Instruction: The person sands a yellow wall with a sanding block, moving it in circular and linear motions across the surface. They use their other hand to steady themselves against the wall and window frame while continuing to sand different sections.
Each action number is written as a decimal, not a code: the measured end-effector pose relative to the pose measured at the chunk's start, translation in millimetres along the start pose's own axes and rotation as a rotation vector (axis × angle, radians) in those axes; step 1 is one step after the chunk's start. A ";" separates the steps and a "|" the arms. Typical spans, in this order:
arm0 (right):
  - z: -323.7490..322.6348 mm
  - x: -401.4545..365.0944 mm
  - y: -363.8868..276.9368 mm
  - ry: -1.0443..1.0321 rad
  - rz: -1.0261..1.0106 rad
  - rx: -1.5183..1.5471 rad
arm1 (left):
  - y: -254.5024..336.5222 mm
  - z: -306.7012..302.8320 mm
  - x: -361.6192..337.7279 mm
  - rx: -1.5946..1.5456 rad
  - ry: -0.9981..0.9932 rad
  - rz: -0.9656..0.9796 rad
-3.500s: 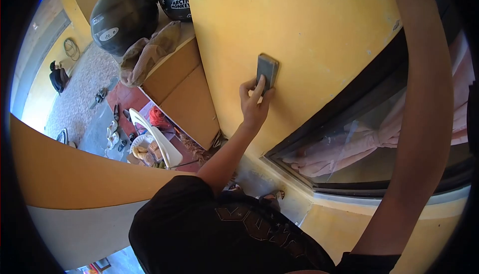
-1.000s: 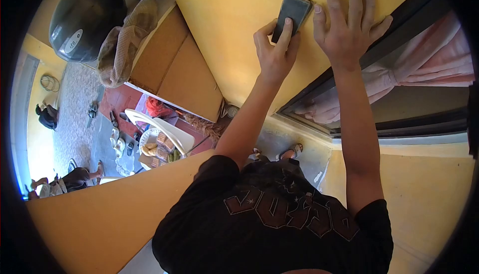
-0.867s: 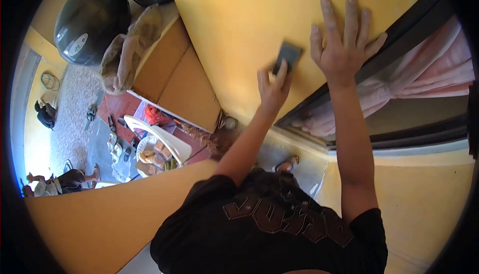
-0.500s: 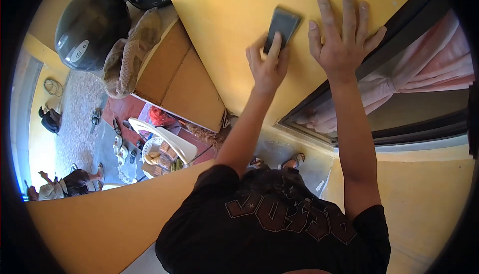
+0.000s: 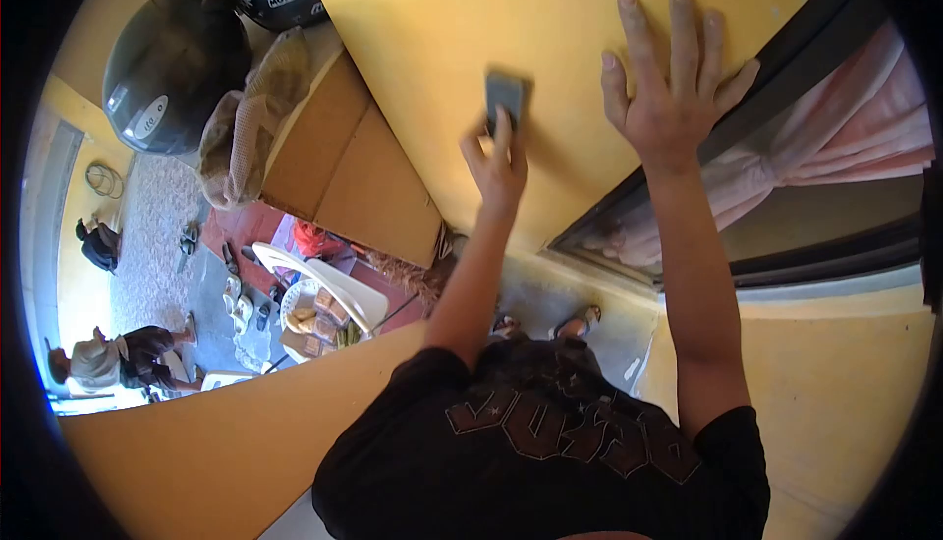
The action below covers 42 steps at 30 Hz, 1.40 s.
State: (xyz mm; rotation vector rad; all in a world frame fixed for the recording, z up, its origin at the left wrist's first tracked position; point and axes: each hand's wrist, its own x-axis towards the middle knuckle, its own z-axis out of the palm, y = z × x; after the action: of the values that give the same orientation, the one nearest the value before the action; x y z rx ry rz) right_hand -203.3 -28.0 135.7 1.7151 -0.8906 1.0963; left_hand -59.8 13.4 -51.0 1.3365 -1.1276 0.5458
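My left hand [image 5: 499, 169] grips a dark grey rectangular block [image 5: 506, 98], which lies against the yellow wall [image 5: 432, 39]; hand and block are slightly blurred. One finger is stretched over the block's face, the others are at its lower end. To the right, my right hand [image 5: 670, 98] rests on the same wall with spread fingers and nothing in it, beside the dark window frame [image 5: 786, 58].
A pink curtain [image 5: 835, 147] hangs by the window. At left are a dark helmet [image 5: 182, 63], a mesh cloth [image 5: 241, 142] and a cardboard box [image 5: 359, 167]. Below stand a white chair [image 5: 359, 294] with a food basket, and several shoes. Another person [image 5: 123, 358] is at lower left.
My left hand has moved left and down across the wall with the block. The right hand has stayed nearly in place. The person at lower left has shifted and shows more fully.
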 end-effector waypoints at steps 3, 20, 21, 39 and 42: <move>1.4 -0.7 -0.2 0.003 0.014 0.022 | -4.3 0.7 -48.7 -0.079 -0.114 -0.050; -0.5 -0.9 -1.4 -0.010 0.029 0.042 | -28.6 -1.8 -17.1 0.075 -0.016 -0.008; -1.8 0.8 -1.0 -0.032 0.019 -0.001 | -20.1 -4.7 3.8 0.057 -0.015 -0.046; -2.1 -1.6 0.7 -0.013 0.002 0.031 | 6.3 -2.4 35.0 0.024 0.061 -0.035; -0.6 -1.4 0.1 0.028 -0.001 0.029 | 11.3 -4.1 59.0 0.001 0.069 0.029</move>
State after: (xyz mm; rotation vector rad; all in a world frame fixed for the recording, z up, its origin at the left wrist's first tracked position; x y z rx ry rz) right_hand -204.0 -27.3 134.6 1.7194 -0.8606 1.1351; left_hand -43.8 3.4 6.1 1.2945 -1.0923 0.6095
